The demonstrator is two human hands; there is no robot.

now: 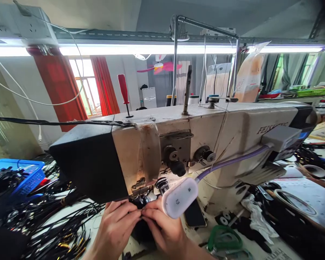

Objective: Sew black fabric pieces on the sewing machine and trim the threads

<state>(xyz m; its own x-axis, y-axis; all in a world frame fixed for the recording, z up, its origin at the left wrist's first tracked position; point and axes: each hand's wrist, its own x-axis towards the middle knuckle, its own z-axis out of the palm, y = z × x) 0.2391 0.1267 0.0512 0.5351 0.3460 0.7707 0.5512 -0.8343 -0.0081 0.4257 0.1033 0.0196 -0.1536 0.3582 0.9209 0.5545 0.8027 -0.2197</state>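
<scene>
A large cream sewing machine [233,130] with a black end cover [83,162] fills the middle of the view. Below its head, my left hand [115,225] and my right hand [165,225] meet with fingertips pinched close together, right at the presser foot area. Some dark material shows around the fingertips, but the fingers hide most of it and I cannot make out what it is. A white lamp head [180,198] on a purple flexible neck [227,159] hangs in front of part of my right hand.
Bundles of black cords [65,220] and a blue basket [16,177] lie at left. A phone [195,215], green-handled scissors [224,238], crumpled white paper [260,218] and a tape roll [295,202] lie at right. A red screwdriver [123,90] stands upright on the machine.
</scene>
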